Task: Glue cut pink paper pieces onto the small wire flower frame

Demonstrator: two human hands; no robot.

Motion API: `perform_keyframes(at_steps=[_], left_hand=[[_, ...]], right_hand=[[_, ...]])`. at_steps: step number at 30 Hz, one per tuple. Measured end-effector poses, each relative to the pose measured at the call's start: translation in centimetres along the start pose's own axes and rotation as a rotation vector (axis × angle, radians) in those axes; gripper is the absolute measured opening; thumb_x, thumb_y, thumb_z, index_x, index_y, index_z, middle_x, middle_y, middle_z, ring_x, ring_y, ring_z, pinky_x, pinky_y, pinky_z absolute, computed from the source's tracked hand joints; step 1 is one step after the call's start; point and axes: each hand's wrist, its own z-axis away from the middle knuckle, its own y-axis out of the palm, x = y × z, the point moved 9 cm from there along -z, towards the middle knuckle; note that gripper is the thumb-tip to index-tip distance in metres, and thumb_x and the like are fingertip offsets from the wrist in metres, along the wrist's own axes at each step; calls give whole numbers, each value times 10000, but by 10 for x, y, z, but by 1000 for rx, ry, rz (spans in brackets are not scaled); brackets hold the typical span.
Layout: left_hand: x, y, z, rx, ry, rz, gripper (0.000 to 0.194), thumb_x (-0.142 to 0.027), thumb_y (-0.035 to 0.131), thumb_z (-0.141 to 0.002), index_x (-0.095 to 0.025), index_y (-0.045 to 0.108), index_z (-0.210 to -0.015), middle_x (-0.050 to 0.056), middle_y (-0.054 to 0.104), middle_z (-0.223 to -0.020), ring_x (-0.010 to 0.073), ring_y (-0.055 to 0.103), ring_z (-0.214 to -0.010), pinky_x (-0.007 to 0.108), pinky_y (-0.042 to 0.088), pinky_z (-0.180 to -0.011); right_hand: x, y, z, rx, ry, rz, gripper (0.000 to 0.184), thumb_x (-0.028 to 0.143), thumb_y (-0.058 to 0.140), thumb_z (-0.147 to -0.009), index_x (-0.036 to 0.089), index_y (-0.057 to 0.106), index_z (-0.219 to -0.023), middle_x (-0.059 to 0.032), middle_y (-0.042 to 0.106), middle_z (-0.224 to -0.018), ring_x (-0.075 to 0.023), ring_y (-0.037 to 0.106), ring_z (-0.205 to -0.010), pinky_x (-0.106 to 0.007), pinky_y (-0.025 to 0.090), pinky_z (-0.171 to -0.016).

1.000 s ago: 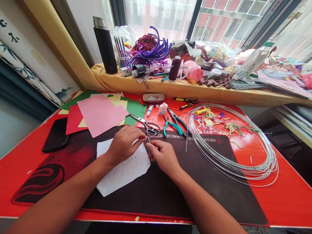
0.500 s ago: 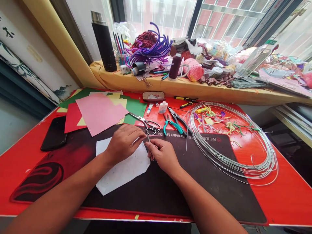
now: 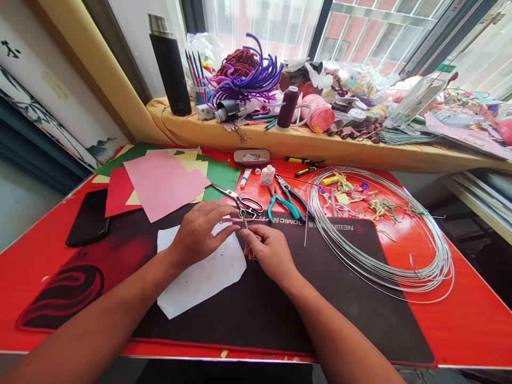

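A small twisted piece of silvery wire (image 3: 246, 224) stands up from the pinched thumb and finger of my right hand (image 3: 269, 250). The lower end of that piece is partly hidden by the fingers. My left hand (image 3: 198, 232) is just left of it, thumb and fingers apart, nothing clearly held. A thin pinkish strip (image 3: 232, 220) shows by the wire's top; whether it is attached I cannot tell. Under the left hand lies a white sheet (image 3: 200, 285) on the black desk mat (image 3: 280, 314). Scissors (image 3: 236, 198) lie just beyond both hands.
Teal-handled pliers (image 3: 286, 207), black pliers (image 3: 294, 194) and a white bottle (image 3: 267, 175) sit beyond my right hand. A large wire coil (image 3: 436, 256) lies at right. Coloured paper (image 3: 164, 184) and a black phone (image 3: 88, 217) are at left. Craft supplies crowd the windowsill.
My left thumb and fingers have parted and come away from the top of the twisted wire piece. The pinkish strip now shows there. My right hand keeps its pinch.
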Motion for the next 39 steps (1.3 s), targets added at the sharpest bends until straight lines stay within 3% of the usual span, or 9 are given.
perform_keyframes(at_steps=[6,12,39], left_hand=[[8,-9,-1,-48,-25,-8,82,-286,737,-1027,-237,696,-1079,37,813,-1011,240,770,-960,401,575,-902],[5,-12,-4,-24,2,-50,32,-265,711,-1040,-236,705,-1028,22,814,-953,232,760,-922,395,555,-867],[2,-2,-2,33,51,-188,97,-272,676,-1059,-231,710,-977,21,824,-909,250,783,-894,405,547,-836]], right_hand=[[3,-3,0,-16,-2,-9,294,449,663,-966,219,707,-787,7,675,-607,-157,567,-514,-272,444,-546],[7,-5,0,-23,-6,-20,305,442,670,-963,223,684,-751,6,668,-605,-156,550,-511,-272,432,-531],[9,-6,0,-30,-24,-36,317,455,691,-958,233,681,-731,-1,672,-592,-167,564,-505,-284,458,-540]])
